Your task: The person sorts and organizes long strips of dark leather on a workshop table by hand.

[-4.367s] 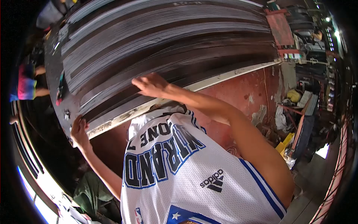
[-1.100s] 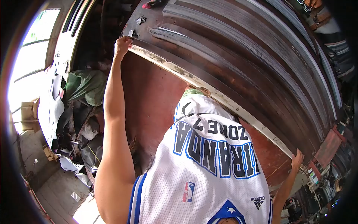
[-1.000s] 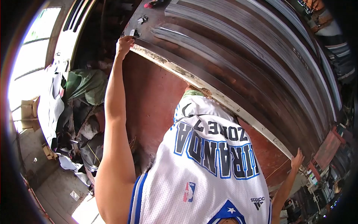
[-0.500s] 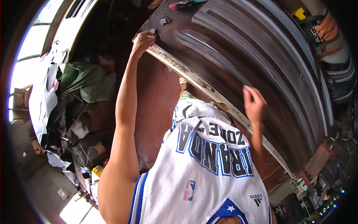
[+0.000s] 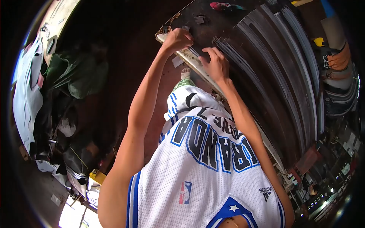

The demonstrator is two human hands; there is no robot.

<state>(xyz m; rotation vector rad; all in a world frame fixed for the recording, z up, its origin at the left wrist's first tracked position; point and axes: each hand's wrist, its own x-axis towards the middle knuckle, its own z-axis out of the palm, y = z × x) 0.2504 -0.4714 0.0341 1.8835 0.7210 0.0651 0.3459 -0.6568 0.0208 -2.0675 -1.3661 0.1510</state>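
Observation:
My left hand (image 5: 178,40) is at the near left corner of a dark table (image 5: 243,72), its fingers curled together over the light, worn edge; what they hold, if anything, is too small to make out. Just right of it, my right hand (image 5: 216,64) hovers by the same edge with its fingers bent and apart, holding nothing that shows. Long rows of thin dark strips with grey edges (image 5: 266,57) lie fanned across the tabletop. Small dark scraps (image 5: 199,19) rest beyond my left hand.
A red and teal object (image 5: 222,6) lies at the table's far side. Stacked striped pieces (image 5: 339,95) and a yellow item (image 5: 318,41) are at the right. Green cloth (image 5: 78,74) and piled white sheets (image 5: 28,98) stand at the left. A sandalled foot (image 5: 185,73) shows below the table edge.
My right hand has moved left and up along the table edge, close to my left hand. The view has shifted, and my left hand now appears farther right.

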